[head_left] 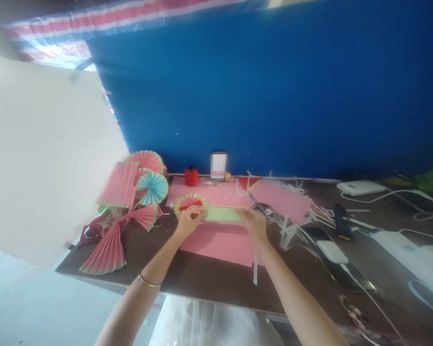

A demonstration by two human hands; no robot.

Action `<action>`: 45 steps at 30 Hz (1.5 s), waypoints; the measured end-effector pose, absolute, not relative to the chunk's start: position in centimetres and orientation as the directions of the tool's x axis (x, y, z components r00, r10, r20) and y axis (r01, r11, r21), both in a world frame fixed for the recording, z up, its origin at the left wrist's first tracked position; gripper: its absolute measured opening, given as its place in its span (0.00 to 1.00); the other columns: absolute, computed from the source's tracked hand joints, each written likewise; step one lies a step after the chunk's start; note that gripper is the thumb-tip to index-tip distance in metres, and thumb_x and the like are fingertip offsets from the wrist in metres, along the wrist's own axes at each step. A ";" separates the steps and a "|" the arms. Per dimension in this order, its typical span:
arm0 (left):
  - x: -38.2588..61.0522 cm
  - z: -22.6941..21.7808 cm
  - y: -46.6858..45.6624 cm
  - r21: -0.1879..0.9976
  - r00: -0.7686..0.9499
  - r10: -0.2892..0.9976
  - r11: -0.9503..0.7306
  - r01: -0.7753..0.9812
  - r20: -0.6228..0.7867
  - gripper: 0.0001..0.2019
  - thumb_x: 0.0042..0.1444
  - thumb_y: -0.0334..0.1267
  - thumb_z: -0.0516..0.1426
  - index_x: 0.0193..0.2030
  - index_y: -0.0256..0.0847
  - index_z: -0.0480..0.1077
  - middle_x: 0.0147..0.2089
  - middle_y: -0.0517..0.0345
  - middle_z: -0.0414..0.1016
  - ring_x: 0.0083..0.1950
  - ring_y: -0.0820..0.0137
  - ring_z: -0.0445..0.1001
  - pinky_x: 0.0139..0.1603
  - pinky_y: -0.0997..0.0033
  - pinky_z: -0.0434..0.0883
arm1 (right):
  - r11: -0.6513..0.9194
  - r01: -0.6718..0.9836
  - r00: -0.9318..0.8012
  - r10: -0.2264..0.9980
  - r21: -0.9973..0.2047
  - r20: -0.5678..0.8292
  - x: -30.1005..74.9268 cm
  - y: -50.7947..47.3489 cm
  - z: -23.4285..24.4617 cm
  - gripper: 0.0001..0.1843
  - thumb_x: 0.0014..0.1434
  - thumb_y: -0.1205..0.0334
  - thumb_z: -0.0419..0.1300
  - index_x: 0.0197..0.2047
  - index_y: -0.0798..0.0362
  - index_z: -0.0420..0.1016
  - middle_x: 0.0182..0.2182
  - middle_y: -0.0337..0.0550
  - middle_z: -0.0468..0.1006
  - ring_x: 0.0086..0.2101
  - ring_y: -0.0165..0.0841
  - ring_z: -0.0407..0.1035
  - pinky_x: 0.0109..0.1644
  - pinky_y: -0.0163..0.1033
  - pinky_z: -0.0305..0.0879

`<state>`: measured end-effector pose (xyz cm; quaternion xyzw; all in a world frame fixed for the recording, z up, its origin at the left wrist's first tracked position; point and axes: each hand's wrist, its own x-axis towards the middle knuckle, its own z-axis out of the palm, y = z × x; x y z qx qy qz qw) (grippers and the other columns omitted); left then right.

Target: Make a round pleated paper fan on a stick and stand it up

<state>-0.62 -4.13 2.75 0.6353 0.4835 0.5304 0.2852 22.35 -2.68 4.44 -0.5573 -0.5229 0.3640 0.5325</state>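
Note:
A light green strip of paper (223,215) stretches level between my two hands, above pink paper sheets (216,242) on the desk. My left hand (191,220) pinches its left end between thumb and fingers. At the right end, my right hand (253,223) grips the strip in the same way. Just behind my left hand lies a round pleated paper fan (189,202) in pink with a yellow-green rim, partly covered by the fingers. A narrow white paper strip (255,269) hangs over the front edge of the pink sheet.
Folded pink fans (106,250) and a blue rosette (152,188) pile up at the left. A red spool (191,176) stands at the back. White paper scraps (288,233), a phone (337,257), a white earbud case (332,251) and cables crowd the right. A blue panel (267,91) rises behind.

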 end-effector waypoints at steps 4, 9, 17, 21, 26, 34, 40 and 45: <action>-0.6 2.9 -4.4 0.907 -0.027 0.944 -0.308 0.288 0.329 0.12 0.46 0.40 0.62 0.38 0.38 0.76 0.41 0.50 0.77 0.40 0.66 0.75 0.41 0.67 0.73 | 0.118 0.204 0.177 0.972 -0.972 0.155 22.5 -2.6 4.6 0.18 0.44 0.48 0.63 0.30 0.55 0.79 0.31 0.47 0.81 0.37 0.41 0.73 0.41 0.42 0.66; -0.7 2.7 -4.1 0.931 -0.011 0.954 -0.289 0.225 0.299 0.15 0.42 0.41 0.64 0.38 0.37 0.76 0.43 0.49 0.76 0.39 0.66 0.75 0.40 0.68 0.74 | 0.114 0.199 0.186 0.971 -0.973 0.151 22.7 -2.9 5.1 0.17 0.42 0.49 0.65 0.30 0.54 0.79 0.30 0.46 0.81 0.37 0.41 0.73 0.43 0.43 0.66; -0.2 2.0 -4.0 0.941 -0.162 0.930 -0.312 0.131 0.330 0.16 0.43 0.42 0.64 0.39 0.36 0.75 0.43 0.49 0.75 0.40 0.65 0.75 0.40 0.66 0.75 | -0.090 -0.460 -0.019 0.996 -0.883 -0.092 21.9 -1.9 4.3 0.21 0.37 0.42 0.67 0.27 0.49 0.75 0.28 0.42 0.79 0.36 0.41 0.74 0.43 0.49 0.68; 0.8 2.3 -4.4 0.933 -0.239 0.902 -0.352 0.078 0.360 0.15 0.44 0.42 0.64 0.38 0.36 0.75 0.43 0.49 0.75 0.38 0.66 0.76 0.39 0.68 0.75 | -0.248 -0.535 -0.288 0.952 -0.808 -0.102 19.8 -3.0 4.1 0.19 0.35 0.47 0.70 0.27 0.49 0.73 0.31 0.42 0.79 0.38 0.42 0.74 0.47 0.52 0.67; 1.6 3.4 -5.4 0.912 -0.202 0.890 -0.387 0.135 0.408 0.14 0.44 0.42 0.63 0.37 0.37 0.75 0.41 0.50 0.75 0.38 0.66 0.76 0.35 0.70 0.75 | -0.213 -0.491 -0.323 0.945 -0.845 -0.051 17.7 -4.7 4.5 0.18 0.40 0.60 0.70 0.37 0.48 0.75 0.37 0.40 0.78 0.41 0.36 0.72 0.52 0.44 0.65; 1.6 3.1 -5.6 0.877 -0.188 0.859 -0.448 0.173 0.476 0.12 0.46 0.41 0.62 0.37 0.38 0.75 0.41 0.50 0.74 0.41 0.65 0.75 0.39 0.68 0.75 | -0.192 -0.493 -0.246 0.966 -0.848 -0.075 17.4 -5.0 4.4 0.12 0.42 0.61 0.70 0.33 0.50 0.76 0.32 0.39 0.77 0.36 0.32 0.72 0.47 0.38 0.69; 1.5 2.9 -5.6 0.870 -0.200 0.850 -0.452 0.198 0.487 0.12 0.46 0.41 0.63 0.36 0.38 0.74 0.39 0.51 0.73 0.40 0.66 0.75 0.38 0.69 0.75 | -0.196 -0.490 -0.213 0.972 -0.849 -0.101 17.2 -5.1 4.4 0.11 0.40 0.60 0.70 0.28 0.50 0.74 0.28 0.38 0.77 0.35 0.33 0.73 0.48 0.40 0.69; 1.5 2.9 -5.6 0.872 -0.203 0.852 -0.445 0.204 0.482 0.12 0.46 0.42 0.63 0.35 0.38 0.74 0.39 0.51 0.74 0.41 0.65 0.75 0.38 0.68 0.75 | -0.203 -0.486 -0.222 0.969 -0.850 -0.104 17.3 -4.9 3.9 0.12 0.40 0.60 0.70 0.28 0.51 0.73 0.29 0.38 0.78 0.35 0.33 0.73 0.48 0.39 0.69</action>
